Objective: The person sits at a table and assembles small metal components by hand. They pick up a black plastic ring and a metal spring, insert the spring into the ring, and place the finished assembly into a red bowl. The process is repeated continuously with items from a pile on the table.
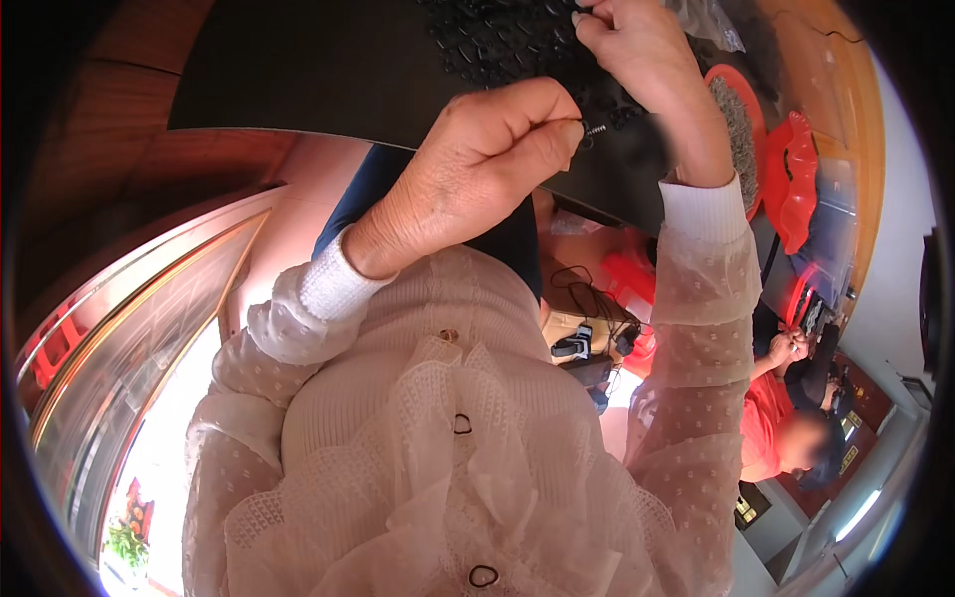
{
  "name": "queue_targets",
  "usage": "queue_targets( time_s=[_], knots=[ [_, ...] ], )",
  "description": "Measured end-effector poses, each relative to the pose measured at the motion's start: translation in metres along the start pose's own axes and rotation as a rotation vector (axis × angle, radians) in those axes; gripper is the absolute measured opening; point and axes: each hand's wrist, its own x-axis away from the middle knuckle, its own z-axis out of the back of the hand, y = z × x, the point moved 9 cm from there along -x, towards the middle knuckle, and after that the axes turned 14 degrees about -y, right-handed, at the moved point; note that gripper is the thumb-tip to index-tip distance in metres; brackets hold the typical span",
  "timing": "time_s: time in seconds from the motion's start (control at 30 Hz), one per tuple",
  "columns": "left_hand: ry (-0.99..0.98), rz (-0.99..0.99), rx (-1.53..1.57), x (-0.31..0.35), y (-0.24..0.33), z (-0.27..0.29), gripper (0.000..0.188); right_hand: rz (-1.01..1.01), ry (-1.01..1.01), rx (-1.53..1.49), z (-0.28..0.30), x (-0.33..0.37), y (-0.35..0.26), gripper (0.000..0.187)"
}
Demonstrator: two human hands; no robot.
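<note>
A black surface (318, 80) is the largest thing here, spreading in front of both hands and well out to the left of them. Far off to the right and behind the hands sits a co-worker in a red top (764, 430), whose own hands (788, 348) are close together, around what I cannot tell. A loose heap of small black pieces (477, 40) lies on the surface, beyond the left hand and reaching across to the right one. Just outside the right wrist stands a red basin (760, 139) filled with small grey pieces (734, 124); further out on that side is a red dish with a wavy edge (791, 184).

The left hand (487, 169) is curled, thumb pressed against the bent forefinger. The right hand (637, 45) is bent inward beside the heap, its fingers partly cut off by the upper edge, so whether it grips anything I cannot tell.

Smallest is a silvery coiled piece (597, 129) with a dark loop by it, pinched at the left hand's fingertips. Its long axis points rightward and slightly away from the body, toward the right forearm. The left hand, touching it, is nearer; the right hand lies beyond it, apart.
</note>
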Motion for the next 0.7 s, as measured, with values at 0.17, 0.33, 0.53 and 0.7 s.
queue_targets(
  time_s=[0.17, 0.33, 0.53, 0.7],
  knots=[
    [-0.035, -0.041, -0.021, 0.008, 0.005, -0.006, 0.013, 0.244, 0.068, -0.582, -0.003, 0.030, -0.010, 0.014],
    [-0.019, -0.092, 0.066, 0.004, 0.006, -0.002, 0.015, 0.057, -0.040, -0.961, -0.028, 0.048, -0.008, 0.020],
    [0.034, -0.117, 0.068, 0.001, 0.007, 0.005, 0.017, 0.135, -0.080, -1.020, -0.034, 0.064, -0.006, 0.017],
    [0.056, -0.110, 0.150, -0.001, 0.005, 0.005, 0.017, 0.062, -0.174, -0.989, -0.041, 0.074, 0.001, 0.022]
  ],
)
